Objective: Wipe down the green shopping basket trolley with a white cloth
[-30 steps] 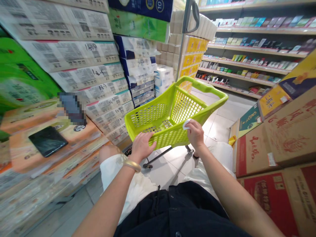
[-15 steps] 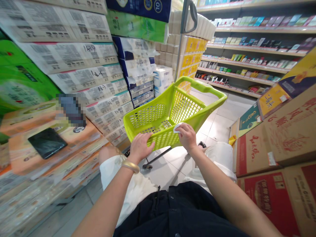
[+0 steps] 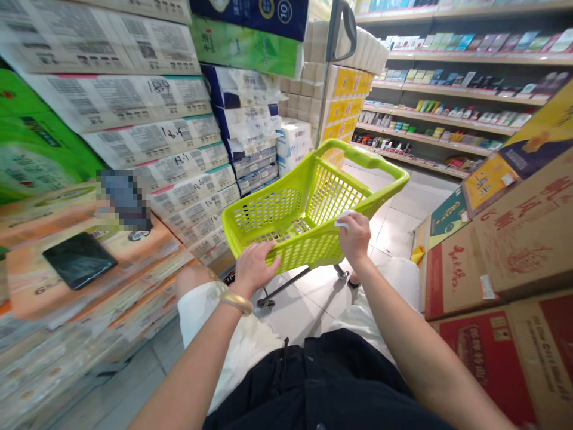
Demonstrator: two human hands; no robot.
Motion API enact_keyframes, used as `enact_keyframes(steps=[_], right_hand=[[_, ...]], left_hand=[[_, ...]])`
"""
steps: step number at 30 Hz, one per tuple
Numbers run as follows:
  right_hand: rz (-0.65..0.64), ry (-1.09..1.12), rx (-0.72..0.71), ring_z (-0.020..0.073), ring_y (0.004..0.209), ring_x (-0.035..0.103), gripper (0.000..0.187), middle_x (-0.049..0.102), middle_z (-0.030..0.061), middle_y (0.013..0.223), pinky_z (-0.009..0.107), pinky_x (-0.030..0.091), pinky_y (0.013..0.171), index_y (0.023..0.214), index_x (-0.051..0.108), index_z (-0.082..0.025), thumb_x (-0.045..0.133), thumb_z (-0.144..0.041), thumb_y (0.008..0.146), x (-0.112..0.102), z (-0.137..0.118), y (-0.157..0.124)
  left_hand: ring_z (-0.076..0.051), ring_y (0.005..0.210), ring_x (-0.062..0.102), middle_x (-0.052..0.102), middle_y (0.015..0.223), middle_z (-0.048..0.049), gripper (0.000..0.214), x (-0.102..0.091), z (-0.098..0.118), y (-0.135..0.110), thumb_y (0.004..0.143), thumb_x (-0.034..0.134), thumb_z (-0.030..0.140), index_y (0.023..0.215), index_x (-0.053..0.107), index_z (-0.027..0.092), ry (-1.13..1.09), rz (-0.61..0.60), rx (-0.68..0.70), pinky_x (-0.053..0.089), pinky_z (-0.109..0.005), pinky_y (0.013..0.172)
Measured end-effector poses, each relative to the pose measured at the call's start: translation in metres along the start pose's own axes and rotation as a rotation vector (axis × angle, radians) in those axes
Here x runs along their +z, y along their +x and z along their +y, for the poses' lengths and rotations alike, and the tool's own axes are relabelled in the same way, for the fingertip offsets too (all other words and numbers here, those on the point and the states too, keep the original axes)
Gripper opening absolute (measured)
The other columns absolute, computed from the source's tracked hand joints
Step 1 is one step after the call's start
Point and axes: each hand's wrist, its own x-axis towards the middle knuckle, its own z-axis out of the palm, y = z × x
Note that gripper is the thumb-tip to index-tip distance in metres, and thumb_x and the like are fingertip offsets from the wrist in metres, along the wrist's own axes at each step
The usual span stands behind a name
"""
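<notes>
A lime-green plastic shopping cart (image 3: 286,206) stands tilted on the tiled floor in front of me, nothing visible inside it. My left hand (image 3: 254,269) grips its near rim, fingers curled over the edge, a gold bangle on the wrist. My right hand (image 3: 354,236) is closed on a small white wipe (image 3: 342,218) and presses it against the cart's right rim.
Stacked packs of tissue paper (image 3: 147,119) fill the left side, with a black phone (image 3: 79,260) lying on an orange pack. Cardboard boxes (image 3: 505,251) are piled at the right. Shelves of small goods (image 3: 447,113) line the back. A grey cart handle (image 3: 342,30) rises behind.
My right hand slid the wipe left along the cart's rim, then back to the right corner. My left hand stayed on the near rim.
</notes>
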Motion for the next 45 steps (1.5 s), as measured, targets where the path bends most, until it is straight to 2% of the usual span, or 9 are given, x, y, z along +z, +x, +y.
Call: enact_keyframes(steps=[5, 9, 14, 17, 25, 30, 37, 40, 45], right_hand=[[-0.062, 0.162, -0.235, 0.0188, 0.088, 0.058, 0.027, 0.065, 0.0037, 0.09, 0.031, 0.048, 0.084, 0.085, 0.072, -0.024, 0.055, -0.004, 0.081, 0.008, -0.055, -0.025], [-0.112, 0.072, -0.309, 0.0206, 0.1, 0.058, 0.03, 0.066, 0.0046, 0.096, 0.034, 0.045, 0.093, 0.101, 0.074, -0.027, 0.059, -0.008, 0.083, 0.004, -0.068, -0.021], [-0.345, -0.088, -0.353, 0.0242, 0.13, 0.047, 0.036, 0.062, 0.0056, 0.128, 0.041, 0.029, 0.113, 0.112, 0.07, -0.028, 0.063, -0.01, 0.082, 0.004, -0.057, -0.014], [-0.429, -0.113, -0.381, 0.0206, 0.129, 0.049, 0.038, 0.067, 0.0032, 0.124, 0.041, 0.022, 0.118, 0.117, 0.067, -0.028, 0.055, -0.008, 0.087, -0.001, -0.04, -0.008], [-0.275, -0.253, -0.246, 0.0235, 0.121, 0.054, 0.029, 0.071, 0.003, 0.112, 0.046, 0.019, 0.118, 0.105, 0.071, -0.028, 0.058, -0.011, 0.086, -0.041, 0.028, 0.03], [-0.254, -0.272, -0.193, 0.0243, 0.12, 0.052, 0.027, 0.071, 0.0031, 0.11, 0.045, 0.019, 0.118, 0.104, 0.07, -0.026, 0.054, -0.012, 0.087, -0.032, 0.005, 0.022], [-0.354, -0.251, -0.23, 0.0245, 0.118, 0.053, 0.031, 0.071, 0.0072, 0.115, 0.043, 0.02, 0.116, 0.113, 0.067, -0.022, 0.049, -0.01, 0.091, -0.002, -0.046, 0.001], [-0.382, -0.241, -0.245, 0.024, 0.118, 0.055, 0.034, 0.07, 0.0068, 0.117, 0.044, 0.017, 0.117, 0.115, 0.066, -0.023, 0.049, -0.008, 0.09, -0.008, -0.043, 0.005], [-0.341, -0.268, -0.208, 0.0244, 0.117, 0.056, 0.036, 0.072, 0.0049, 0.111, 0.046, 0.014, 0.118, 0.11, 0.069, -0.026, 0.05, -0.007, 0.086, -0.042, -0.013, 0.023]], left_hand=[[-0.026, 0.102, 0.067, 0.074, 0.107, -0.0087, 0.039, -0.001, 0.001, -0.001, 0.088, 0.051, 0.039, 0.118, 0.066, 0.019, -0.001, 0.003, 0.017, 0.052, -0.04, 0.093], [-0.026, 0.101, 0.067, 0.074, 0.106, -0.0085, 0.038, 0.0, 0.001, -0.005, 0.088, 0.051, 0.039, 0.117, 0.066, 0.019, -0.004, 0.036, 0.032, 0.052, -0.04, 0.094], [-0.026, 0.1, 0.066, 0.074, 0.105, -0.0092, 0.037, 0.001, 0.001, -0.009, 0.087, 0.052, 0.039, 0.114, 0.067, 0.019, -0.01, 0.05, 0.041, 0.05, -0.043, 0.098], [-0.026, 0.102, 0.066, 0.074, 0.107, -0.0092, 0.036, 0.001, -0.002, -0.008, 0.086, 0.053, 0.039, 0.114, 0.067, 0.019, -0.013, 0.055, 0.056, 0.045, -0.047, 0.107], [-0.025, 0.105, 0.066, 0.075, 0.107, -0.0076, 0.036, -0.002, -0.024, 0.012, 0.088, 0.049, 0.039, 0.113, 0.069, 0.023, -0.03, -0.008, 0.029, 0.032, -0.053, 0.117], [-0.029, 0.12, 0.059, 0.072, 0.116, -0.0089, 0.037, -0.007, -0.022, 0.027, 0.091, 0.044, 0.034, 0.118, 0.068, 0.025, 0.038, -0.048, -0.036, 0.02, -0.062, 0.12], [-0.033, 0.146, 0.033, 0.043, 0.155, -0.0143, 0.073, 0.012, 0.033, 0.032, 0.084, 0.056, 0.032, 0.152, 0.033, 0.019, 0.078, -0.002, 0.112, 0.014, -0.059, 0.123], [-0.033, 0.147, 0.031, 0.041, 0.156, -0.0157, 0.078, 0.022, 0.041, 0.033, 0.083, 0.056, 0.03, 0.154, 0.028, 0.016, 0.056, -0.014, 0.131, 0.018, -0.058, 0.122], [-0.03, 0.152, 0.022, 0.034, 0.16, -0.0144, 0.081, 0.026, 0.027, 0.032, 0.082, 0.053, 0.022, 0.156, 0.021, 0.013, 0.083, -0.002, 0.184, 0.017, -0.053, 0.124]])
